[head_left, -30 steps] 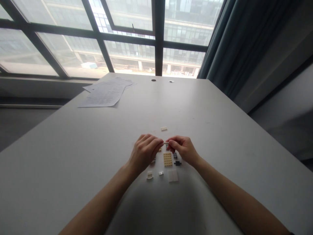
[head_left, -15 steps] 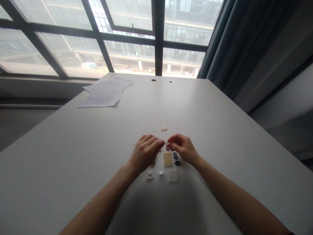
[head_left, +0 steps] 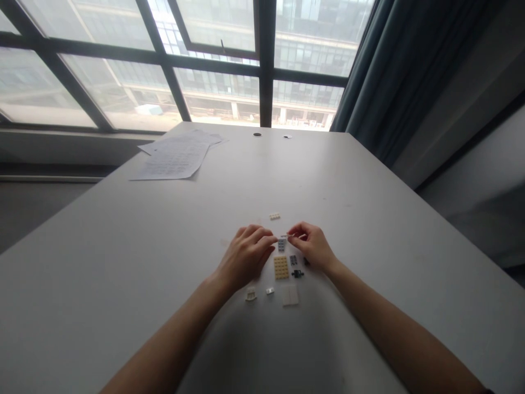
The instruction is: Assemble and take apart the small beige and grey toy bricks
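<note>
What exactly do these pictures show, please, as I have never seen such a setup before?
There is no machine: a person is working bare-handed, and every picture comes from one camera worn on that person's head. The right hand seems to pinch a small pale piece. The left hand is beside a grey studded piece; whether it holds anything is unclear. Nearer the camera, a tan studded plate and a dark piece lie on the white table; sheets of paper lie toward its far end.

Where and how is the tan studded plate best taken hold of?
Probably by its left edge, coming in low from the left and tipping it up: the tan studded plate lies flat, with bare table beside that edge, while a grey piece and black piece crowd its right.
</note>
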Demonstrator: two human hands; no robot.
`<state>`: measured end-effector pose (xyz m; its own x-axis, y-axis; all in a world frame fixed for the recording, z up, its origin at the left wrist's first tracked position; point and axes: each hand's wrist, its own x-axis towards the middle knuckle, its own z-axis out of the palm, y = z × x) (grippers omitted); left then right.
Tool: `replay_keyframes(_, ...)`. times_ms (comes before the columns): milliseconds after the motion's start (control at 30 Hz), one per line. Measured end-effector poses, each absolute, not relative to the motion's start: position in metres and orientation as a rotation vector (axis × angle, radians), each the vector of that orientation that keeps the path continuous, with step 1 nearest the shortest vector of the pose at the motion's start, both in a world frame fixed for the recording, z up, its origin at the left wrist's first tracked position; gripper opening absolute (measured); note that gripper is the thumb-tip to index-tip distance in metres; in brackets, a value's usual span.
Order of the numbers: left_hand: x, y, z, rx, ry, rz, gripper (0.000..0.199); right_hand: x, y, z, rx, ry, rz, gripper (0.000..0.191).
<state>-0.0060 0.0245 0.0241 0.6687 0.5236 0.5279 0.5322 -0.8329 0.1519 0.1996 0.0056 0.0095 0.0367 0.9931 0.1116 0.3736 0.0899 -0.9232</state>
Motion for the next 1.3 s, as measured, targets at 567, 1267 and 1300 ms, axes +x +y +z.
replay_keyframes(567,-0.002,0.018,0.024,-3.011,-0.823,-0.565,0.03,0.206,0.007,0.012,-1.693,-1.57,0.597,0.012)
replay_keyframes(1267,0.0,0.016,0.026,-3.043,-0.892,-0.413,0.037,0.201,0.004,0.012,-1.758,-1.792,0.441,0.013)
replay_keyframes(1300,0.0,0.016,0.025,-3.043,-0.889,-0.415,0.037,0.201,0.004,0.011,-1.756,-1.794,0.424,0.016)
